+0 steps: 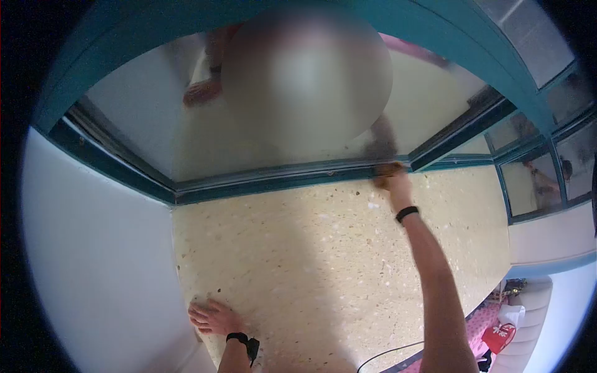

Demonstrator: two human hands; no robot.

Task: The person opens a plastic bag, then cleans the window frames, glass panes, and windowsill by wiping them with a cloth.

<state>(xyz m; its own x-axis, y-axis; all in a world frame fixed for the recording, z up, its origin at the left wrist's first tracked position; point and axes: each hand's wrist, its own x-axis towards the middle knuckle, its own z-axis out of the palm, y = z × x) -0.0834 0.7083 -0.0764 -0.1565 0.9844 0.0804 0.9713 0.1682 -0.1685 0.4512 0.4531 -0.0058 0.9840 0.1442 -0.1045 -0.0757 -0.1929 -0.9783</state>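
My left hand lies flat on the speckled beige stone sill, close to its left end, with fingers spread and nothing held. Further off, my right hand reaches with a stretched arm to the lower rail of the teal-framed window. Its fingers are curled and smeared by motion around a small brownish thing, whose kind I cannot make out. The right hand is at the rail, just left of where the sash edge meets it. The glass mirrors parts of a person, including the reaching arm.
A white wall bounds the sill on the left. More teal-framed panes stand at the right. Below right are a red bag, a pink patterned cloth and a padded headboard. A thin dark cable crosses the near edge.
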